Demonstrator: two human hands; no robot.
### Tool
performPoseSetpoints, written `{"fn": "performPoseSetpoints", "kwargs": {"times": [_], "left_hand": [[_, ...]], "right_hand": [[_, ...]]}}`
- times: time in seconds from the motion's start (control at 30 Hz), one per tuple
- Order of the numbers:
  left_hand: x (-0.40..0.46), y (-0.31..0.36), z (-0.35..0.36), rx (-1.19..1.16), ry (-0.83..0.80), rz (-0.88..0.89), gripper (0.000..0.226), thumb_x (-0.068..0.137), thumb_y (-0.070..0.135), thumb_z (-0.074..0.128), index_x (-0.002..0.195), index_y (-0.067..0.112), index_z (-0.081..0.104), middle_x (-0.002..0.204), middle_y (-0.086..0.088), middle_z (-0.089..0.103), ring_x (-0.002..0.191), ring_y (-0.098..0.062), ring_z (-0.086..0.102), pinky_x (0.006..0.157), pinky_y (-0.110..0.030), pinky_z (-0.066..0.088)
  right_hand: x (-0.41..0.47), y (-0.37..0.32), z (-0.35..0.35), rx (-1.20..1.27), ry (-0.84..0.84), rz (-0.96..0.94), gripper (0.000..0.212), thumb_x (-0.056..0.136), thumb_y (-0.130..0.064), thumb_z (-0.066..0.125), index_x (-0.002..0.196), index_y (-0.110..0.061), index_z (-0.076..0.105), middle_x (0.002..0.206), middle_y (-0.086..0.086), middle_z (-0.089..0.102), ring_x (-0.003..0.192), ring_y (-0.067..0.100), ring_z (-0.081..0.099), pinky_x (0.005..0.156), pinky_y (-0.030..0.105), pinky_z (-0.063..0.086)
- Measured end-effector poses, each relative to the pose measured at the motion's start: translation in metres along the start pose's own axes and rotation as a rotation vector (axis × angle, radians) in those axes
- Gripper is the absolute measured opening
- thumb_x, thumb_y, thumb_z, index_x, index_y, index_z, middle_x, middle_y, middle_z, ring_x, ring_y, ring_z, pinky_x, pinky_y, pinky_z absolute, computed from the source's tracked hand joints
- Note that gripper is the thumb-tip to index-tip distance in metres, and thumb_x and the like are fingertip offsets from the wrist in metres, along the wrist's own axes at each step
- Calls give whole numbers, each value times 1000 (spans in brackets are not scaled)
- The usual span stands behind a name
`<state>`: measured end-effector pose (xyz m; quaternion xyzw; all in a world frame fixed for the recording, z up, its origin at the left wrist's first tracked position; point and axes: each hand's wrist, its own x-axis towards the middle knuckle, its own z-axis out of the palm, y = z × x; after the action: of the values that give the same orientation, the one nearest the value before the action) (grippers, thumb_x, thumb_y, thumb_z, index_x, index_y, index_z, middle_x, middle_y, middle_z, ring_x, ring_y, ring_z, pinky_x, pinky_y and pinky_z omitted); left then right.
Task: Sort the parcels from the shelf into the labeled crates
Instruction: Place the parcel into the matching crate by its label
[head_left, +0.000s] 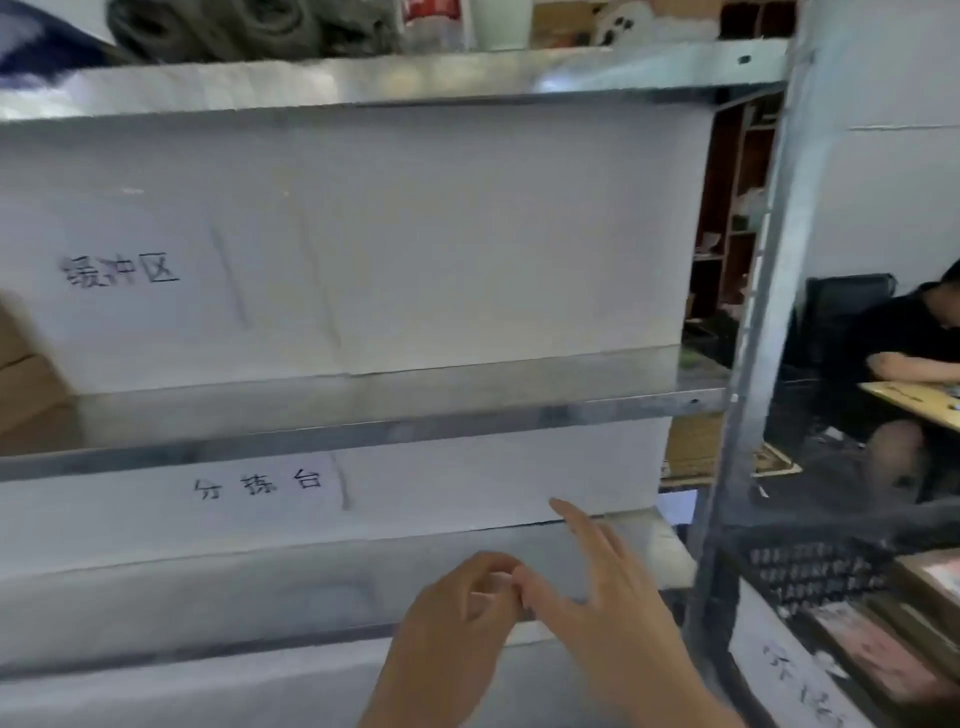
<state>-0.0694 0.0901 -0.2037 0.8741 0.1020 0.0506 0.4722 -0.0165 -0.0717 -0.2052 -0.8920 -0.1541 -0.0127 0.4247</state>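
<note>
Shelf (363, 415) fronts papered white; black crate (810, 571) stands right.

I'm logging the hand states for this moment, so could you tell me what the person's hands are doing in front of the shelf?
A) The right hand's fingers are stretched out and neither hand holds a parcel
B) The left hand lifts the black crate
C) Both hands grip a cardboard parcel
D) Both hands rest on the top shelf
A: the right hand has straight fingers over the metal shelf, the left hand is curled beside it, and no parcel is held.
</note>
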Motion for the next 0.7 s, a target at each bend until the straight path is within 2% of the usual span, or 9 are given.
{"fn": "performPoseSetpoints", "kwargs": {"times": [0.07, 0.13, 0.27, 0.37, 0.43, 0.5, 0.57, 0.63, 0.7], "left_hand": [[-27, -45, -54, -3, 121, -58, 18, 101, 41, 60, 107, 56, 68, 107, 40, 71, 103, 18, 65, 98, -25, 53], [-63, -91, -110, 7, 248, -134, 20, 101, 47, 59, 115, 61, 63, 120, 36, 68, 114, 15, 60, 102, -27, 50], [-145, -164, -214, 28, 492, -245, 28, 102, 57, 53, 129, 62, 53, 134, 36, 54, 114, 10, 55, 99, -25, 41], [-204, -208, -274, 63, 666, -325, 31, 104, 52, 53, 135, 57, 54, 132, 24, 57, 115, -4, 58, 97, -29, 42], [-241, -235, -303, 50, 772, -397, 29, 105, 48, 54, 133, 52, 59, 124, 14, 65, 99, -3, 63, 88, -30, 51], [-273, -259, -323, 6, 867, -468, 27, 106, 42, 53, 131, 47, 63, 115, 14, 69, 85, 5, 61, 71, -17, 52], [-296, -281, -336, -26, 944, -525, 23, 106, 38, 53, 124, 45, 66, 107, 13, 72, 74, -1, 63, 62, -17, 50], [-312, -301, -344, -48, 994, -586, 20, 105, 34, 56, 118, 42, 69, 103, 11, 75, 80, -11, 68, 68, -27, 51], [-326, -320, -353, -35, 1008, -657, 19, 103, 36, 57, 116, 40, 71, 106, 10, 75, 95, -13, 69, 80, -32, 51]], "right_hand": [[-10, -37, 55, 26, -63, -54, 77, 86, -75, 55, 152, -58, 21, 134, -35, 28, 136, 2, 37, 97, 25, 35], [-26, -77, 111, 56, -129, -128, 77, 84, -74, 56, 152, -58, 24, 136, -36, 31, 137, 1, 37, 96, 25, 35], [-63, -155, 208, 116, -297, -254, 76, 81, -78, 55, 149, -59, 28, 145, -33, 35, 139, 1, 35, 104, 30, 36], [-88, -202, 270, 136, -418, -330, 76, 82, -80, 55, 149, -61, 26, 153, -26, 35, 145, 6, 34, 112, 39, 37], [-103, -224, 304, 149, -491, -369, 76, 84, -79, 56, 150, -59, 26, 155, -22, 35, 146, 8, 35, 112, 42, 39], [-113, -236, 333, 156, -540, -383, 77, 84, -78, 57, 152, -56, 27, 157, -22, 35, 146, 10, 35, 114, 45, 39], [-115, -241, 358, 140, -566, -376, 80, 82, -82, 55, 152, -55, 28, 157, -22, 36, 146, 12, 37, 115, 49, 39], [-114, -243, 382, 130, -599, -370, 84, 77, -86, 53, 151, -54, 30, 155, -20, 39, 144, 15, 40, 115, 52, 40], [-110, -247, 405, 131, -638, -361, 77, 81, -81, 56, 149, -53, 35, 151, -15, 45, 140, 17, 43, 114, 52, 41]]}}
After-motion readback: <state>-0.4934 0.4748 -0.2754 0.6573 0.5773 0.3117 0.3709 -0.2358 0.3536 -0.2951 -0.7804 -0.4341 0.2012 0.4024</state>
